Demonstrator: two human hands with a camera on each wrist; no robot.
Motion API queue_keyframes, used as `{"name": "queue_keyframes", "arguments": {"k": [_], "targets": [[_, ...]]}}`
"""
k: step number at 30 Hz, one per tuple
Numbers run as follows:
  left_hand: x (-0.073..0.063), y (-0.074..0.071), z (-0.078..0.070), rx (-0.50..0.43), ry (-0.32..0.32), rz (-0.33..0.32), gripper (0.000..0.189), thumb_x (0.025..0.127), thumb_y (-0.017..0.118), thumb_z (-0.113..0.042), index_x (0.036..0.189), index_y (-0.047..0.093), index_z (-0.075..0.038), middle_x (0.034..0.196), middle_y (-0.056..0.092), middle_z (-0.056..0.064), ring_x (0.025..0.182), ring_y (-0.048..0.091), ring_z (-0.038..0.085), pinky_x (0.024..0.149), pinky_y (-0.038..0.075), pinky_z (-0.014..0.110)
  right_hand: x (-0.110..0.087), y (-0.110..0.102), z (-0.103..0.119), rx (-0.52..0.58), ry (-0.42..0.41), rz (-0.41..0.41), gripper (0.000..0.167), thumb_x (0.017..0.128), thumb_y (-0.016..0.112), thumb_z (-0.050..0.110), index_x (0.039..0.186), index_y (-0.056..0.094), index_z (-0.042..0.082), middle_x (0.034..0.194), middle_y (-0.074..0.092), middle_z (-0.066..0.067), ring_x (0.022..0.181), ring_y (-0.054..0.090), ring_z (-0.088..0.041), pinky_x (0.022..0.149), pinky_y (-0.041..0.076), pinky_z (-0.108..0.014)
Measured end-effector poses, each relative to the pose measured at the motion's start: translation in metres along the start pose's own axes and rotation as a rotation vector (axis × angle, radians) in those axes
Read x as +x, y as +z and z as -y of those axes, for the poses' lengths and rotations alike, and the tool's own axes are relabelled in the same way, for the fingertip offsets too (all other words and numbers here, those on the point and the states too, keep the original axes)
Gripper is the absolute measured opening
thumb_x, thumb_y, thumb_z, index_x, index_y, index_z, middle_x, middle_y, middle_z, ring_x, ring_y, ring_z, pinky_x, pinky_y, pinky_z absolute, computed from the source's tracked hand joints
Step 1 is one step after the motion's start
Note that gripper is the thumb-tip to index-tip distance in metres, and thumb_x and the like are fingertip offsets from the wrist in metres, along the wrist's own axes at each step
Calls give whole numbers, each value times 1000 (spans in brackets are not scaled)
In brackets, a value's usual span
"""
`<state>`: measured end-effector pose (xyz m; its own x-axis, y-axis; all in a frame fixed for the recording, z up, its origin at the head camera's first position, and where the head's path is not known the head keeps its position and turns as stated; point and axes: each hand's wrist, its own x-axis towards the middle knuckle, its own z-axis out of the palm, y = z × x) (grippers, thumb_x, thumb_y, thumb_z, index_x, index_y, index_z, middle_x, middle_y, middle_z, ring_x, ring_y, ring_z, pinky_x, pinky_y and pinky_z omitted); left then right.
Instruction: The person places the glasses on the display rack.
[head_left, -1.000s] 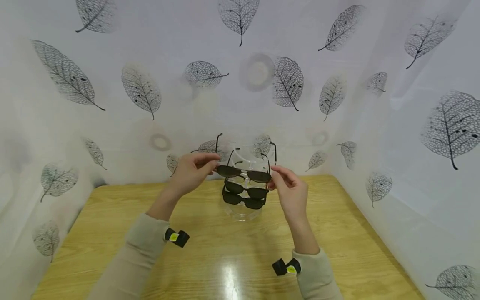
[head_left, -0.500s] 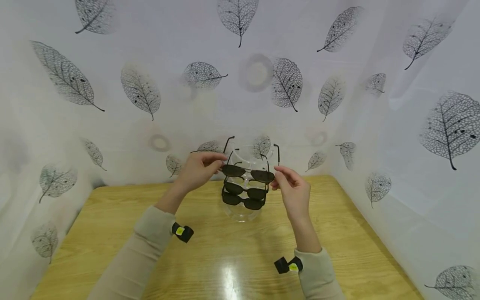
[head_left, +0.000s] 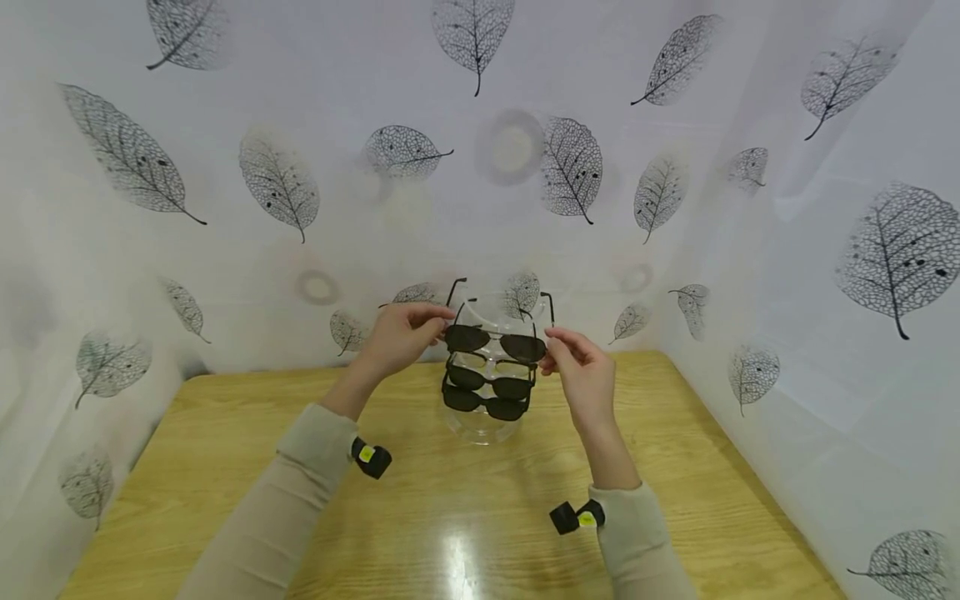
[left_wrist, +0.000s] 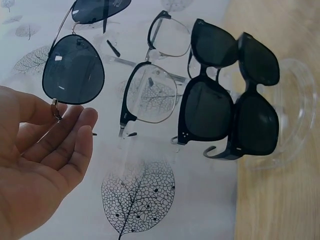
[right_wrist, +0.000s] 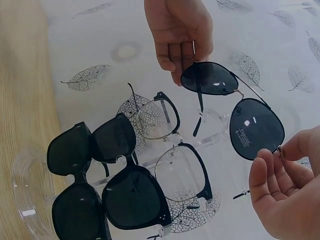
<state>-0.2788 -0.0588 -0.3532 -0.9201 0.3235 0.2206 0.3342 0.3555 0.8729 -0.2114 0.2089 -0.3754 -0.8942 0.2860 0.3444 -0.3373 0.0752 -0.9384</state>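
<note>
My left hand [head_left: 405, 337] and right hand [head_left: 583, 367] pinch a pair of aviator sunglasses [left_wrist: 75, 70] at its two hinge ends. Its dark lenses face me, and the unfolded temples point away toward the curtain. It is at the top of a clear plastic display stand [left_wrist: 300, 120], above the other eyewear. Below it on the stand sit half-rim glasses [right_wrist: 182, 172] with clear lenses. Lower still are a pair of black sunglasses [head_left: 467, 377] and another black pair of sunglasses [head_left: 460, 398]. The aviators overlap the stand's upper part in the head view.
The stand is near the back of a wooden table [head_left: 420, 500]. A white curtain [head_left: 345, 258] with a leaf print hangs right behind it and along both sides. Black cameras are strapped to the left cuff [head_left: 371, 457] and right cuff [head_left: 577, 517].
Both hands have carried the aviator sunglasses slightly rightward, mostly in the first half second, and the left temple tip has swung inward. The other eyewear stays put on the stand.
</note>
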Motion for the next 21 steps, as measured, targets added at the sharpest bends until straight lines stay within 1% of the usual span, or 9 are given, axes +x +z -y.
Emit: {"name": "queue_keyframes", "arguments": {"k": [3, 5, 9, 16, 17, 21], "targets": [[3, 2, 2, -4, -4, -8, 29, 106, 59, -15, 128, 76, -6, 114, 78, 15, 91, 73, 23, 81, 61, 45, 3, 0, -1, -1, 7, 6, 20, 101, 65, 0, 116, 75, -7, 70, 71, 2, 63, 69, -15, 65, 62, -27], [5, 3, 1, -7, -6, -14, 29, 106, 59, -15, 127, 76, -5, 113, 78, 15, 90, 73, 23, 80, 61, 46, 5, -1, -2, -1, 11, 9, 20, 101, 65, 0, 116, 75, -7, 70, 71, 2, 63, 69, -16, 64, 61, -27], [7, 4, 1, -13, 1, -22, 29, 106, 58, -14, 127, 76, -4, 113, 78, 15, 89, 72, 23, 81, 61, 46, 7, -1, -3, 4, 15, 14, 20, 101, 64, 1, 116, 75, -7, 70, 71, 2, 62, 68, -13, 62, 61, -26], [11, 6, -1, 17, 5, -21, 29, 106, 57, -17, 126, 77, -10, 114, 78, 13, 91, 72, 23, 79, 60, 35, 12, -2, -7, 9, 30, 6, 21, 101, 63, 0, 117, 75, -7, 73, 71, -3, 64, 69, -18, 61, 60, -26], [11, 5, -2, 21, 3, -19, 29, 106, 57, -17, 126, 77, -10, 115, 78, 13, 92, 72, 23, 79, 59, 34, 13, -3, -7, 9, 35, 3, 21, 101, 63, -1, 117, 75, -7, 73, 71, -4, 64, 69, -19, 62, 60, -26], [11, 5, -3, 27, 2, -14, 29, 107, 57, -17, 127, 77, -10, 116, 78, 13, 93, 72, 24, 80, 60, 36, 15, -3, -9, 3, 54, -1, 22, 101, 63, -1, 118, 74, -9, 72, 71, -2, 63, 68, -14, 61, 59, -25]]}}
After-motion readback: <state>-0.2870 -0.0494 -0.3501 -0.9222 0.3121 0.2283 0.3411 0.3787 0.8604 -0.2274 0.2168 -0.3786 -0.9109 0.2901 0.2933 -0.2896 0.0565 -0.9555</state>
